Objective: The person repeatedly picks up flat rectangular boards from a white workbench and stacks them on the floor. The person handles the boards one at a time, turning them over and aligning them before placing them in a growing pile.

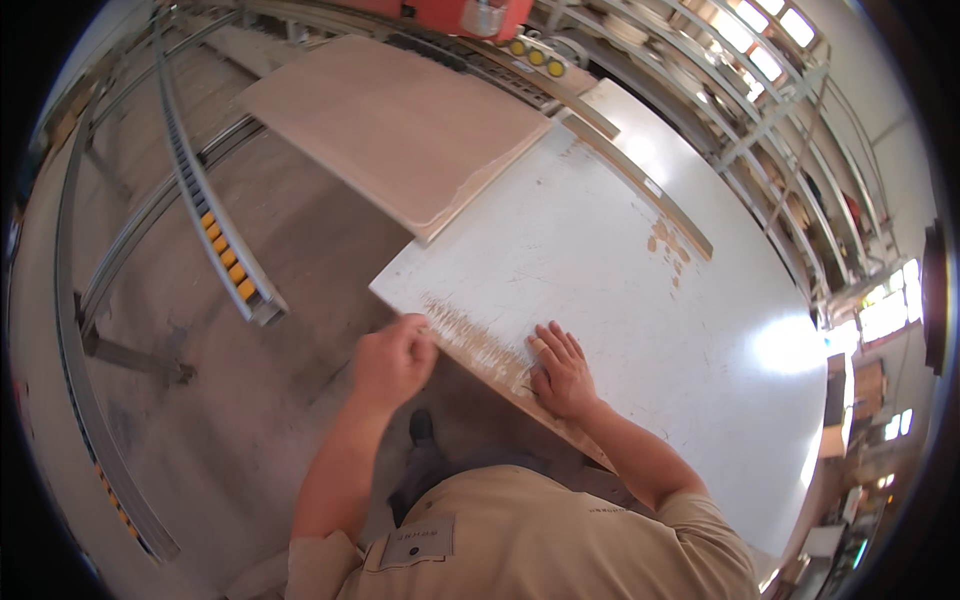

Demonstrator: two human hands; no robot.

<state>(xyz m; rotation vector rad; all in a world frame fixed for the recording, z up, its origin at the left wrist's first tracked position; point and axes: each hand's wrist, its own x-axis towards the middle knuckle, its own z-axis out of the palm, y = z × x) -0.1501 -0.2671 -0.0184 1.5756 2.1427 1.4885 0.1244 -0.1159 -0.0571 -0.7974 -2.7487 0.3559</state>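
A large white table (610, 240) with a worn, bare brown patch along its near edge lies before me. Flat on that edge rests my right hand (562, 375), fingers stretched out and a pale band around one of them. My left hand (395, 360) is closed, its fingers curled, at the table's near left edge beside the worn strip. Whatever may be inside those fingers is hidden. Beyond the table's far left side lies a broad brown board (390, 125), its nearest corner close to the white top.
A conveyor rail (215, 235) with yellow rollers runs along the left, above a grey floor. A red machine (470, 15) with round yellow parts (537, 56) stands at the far side. A long wooden strip (640, 185) lies across the table. Metal racks (760, 130) rise at the right.
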